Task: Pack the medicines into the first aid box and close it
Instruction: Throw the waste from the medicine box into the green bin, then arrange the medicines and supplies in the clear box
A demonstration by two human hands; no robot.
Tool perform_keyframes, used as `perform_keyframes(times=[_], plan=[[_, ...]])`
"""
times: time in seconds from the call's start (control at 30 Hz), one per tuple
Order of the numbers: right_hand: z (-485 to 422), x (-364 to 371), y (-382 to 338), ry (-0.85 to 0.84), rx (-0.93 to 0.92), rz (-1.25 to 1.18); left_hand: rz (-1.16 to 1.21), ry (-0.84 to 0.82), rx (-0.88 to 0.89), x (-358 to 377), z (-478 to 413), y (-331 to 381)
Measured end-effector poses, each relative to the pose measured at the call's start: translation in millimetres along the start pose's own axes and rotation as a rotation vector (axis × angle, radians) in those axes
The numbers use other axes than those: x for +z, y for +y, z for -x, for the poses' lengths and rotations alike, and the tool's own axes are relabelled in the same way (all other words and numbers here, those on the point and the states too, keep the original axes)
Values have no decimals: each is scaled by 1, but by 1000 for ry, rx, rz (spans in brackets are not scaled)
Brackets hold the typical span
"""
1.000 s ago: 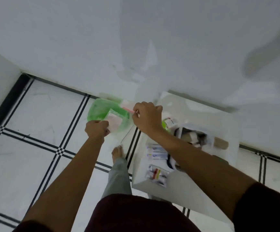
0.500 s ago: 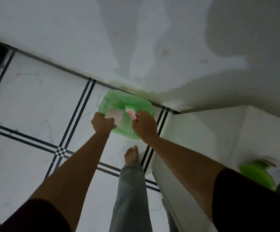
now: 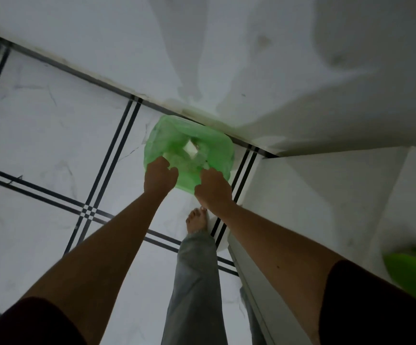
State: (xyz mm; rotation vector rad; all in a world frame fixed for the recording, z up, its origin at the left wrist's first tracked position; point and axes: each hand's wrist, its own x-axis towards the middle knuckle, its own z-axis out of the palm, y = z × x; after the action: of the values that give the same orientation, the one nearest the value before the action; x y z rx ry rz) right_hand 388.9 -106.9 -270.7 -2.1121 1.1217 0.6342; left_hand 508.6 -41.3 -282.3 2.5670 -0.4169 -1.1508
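A green bin (image 3: 217, 148) lined with a green plastic bag stands on the floor against the wall. A white scrap of wrapper (image 3: 190, 148) sits inside it. My left hand (image 3: 161, 176) hovers over the bin's near left rim, fingers loosely curled, nothing visible in it. My right hand (image 3: 213, 188) is over the near right rim, also loosely curled and with nothing showing. A blurred green object (image 3: 412, 272) lies on the white table (image 3: 314, 195) at the far right edge of the view. No medicines are in sight.
The floor (image 3: 52, 135) is white tile with black double lines. A white wall (image 3: 227, 58) runs behind the bin. My leg in grey trousers and bare foot (image 3: 197, 220) stand between the bin and the table's corner.
The view swung left and down, away from the table and its medicines. The pink-white wrapper and red strip have left my hands, and a white scrap now lies in the bin.
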Motion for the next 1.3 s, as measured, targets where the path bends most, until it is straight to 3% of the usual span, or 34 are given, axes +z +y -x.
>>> perform_keyframes(times=[0.2, 0.37, 0.53, 0.7, 0.97, 1.3], plan=[[49, -33, 12, 322, -91, -104, -1, 144, 264, 4, 67, 31], [127, -102, 31, 508, -202, -86, 33, 231, 486, -15, 179, 81], [257, -173, 69, 697, -290, -101, 30, 430, 647, -35, 330, 132], [372, -203, 131, 810, -340, -108, -7, 486, 781, -18, 439, 174], [460, -195, 225, 816, -199, -166, -157, 291, 934, 64, 529, 196], [499, -153, 267, 758, -1, -209, -364, -24, 967, 114, 539, 166]])
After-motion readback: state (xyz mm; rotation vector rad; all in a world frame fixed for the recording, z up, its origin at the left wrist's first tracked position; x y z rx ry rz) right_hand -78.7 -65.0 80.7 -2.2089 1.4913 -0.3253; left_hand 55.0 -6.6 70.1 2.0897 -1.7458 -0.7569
